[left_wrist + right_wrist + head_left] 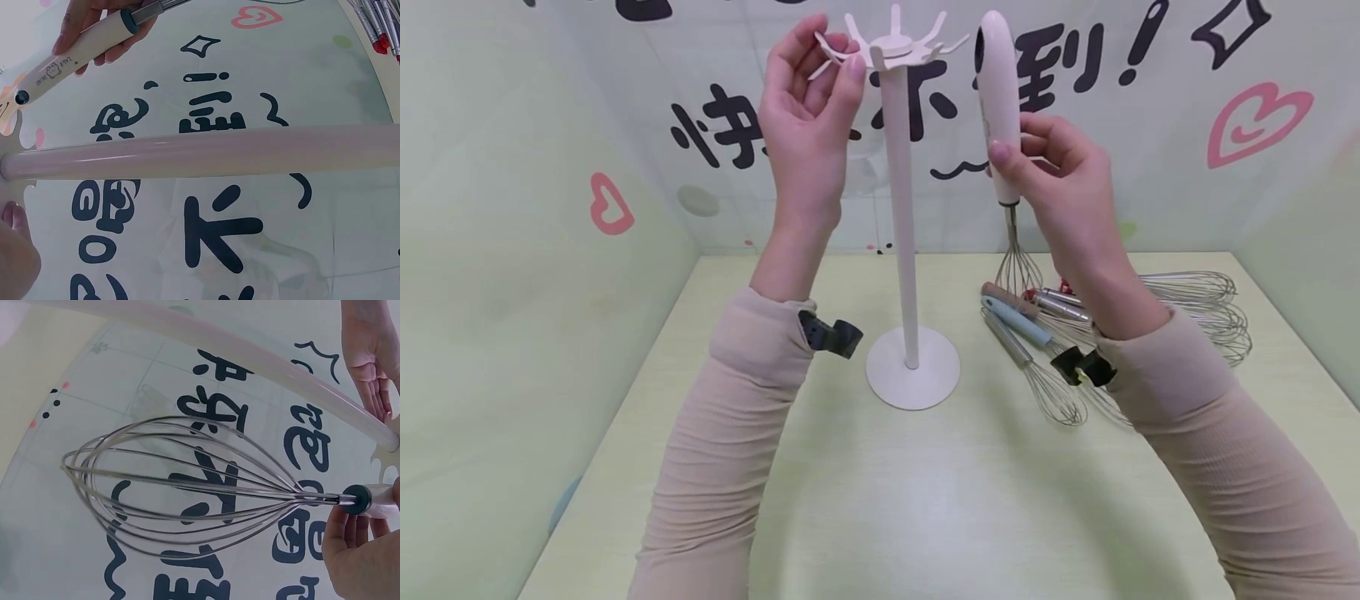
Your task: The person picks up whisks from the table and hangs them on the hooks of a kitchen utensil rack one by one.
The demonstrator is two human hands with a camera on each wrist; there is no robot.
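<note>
A white stand [898, 208] rises from a round base, with a ring of upturned hooks at its top. My left hand [811, 112] pinches one of the left-side hooks between thumb and fingers. To the right of the stand, my right hand [1070, 179] grips the white handle of a whisk [997, 92]. The handle points up, its hole end level with the hooks, and the wire loops hang downward. In the right wrist view, the wire balloon of that whisk [187, 481] shows fully, apart from the stand's pole [250, 347].
Several whisks lie heaped on the table at the right, among them a blue-handled whisk [1017, 320] and a small metal one [1007, 335]. Behind stands a printed backdrop [722, 221] with dark characters. The pale tabletop [850, 500] extends toward me.
</note>
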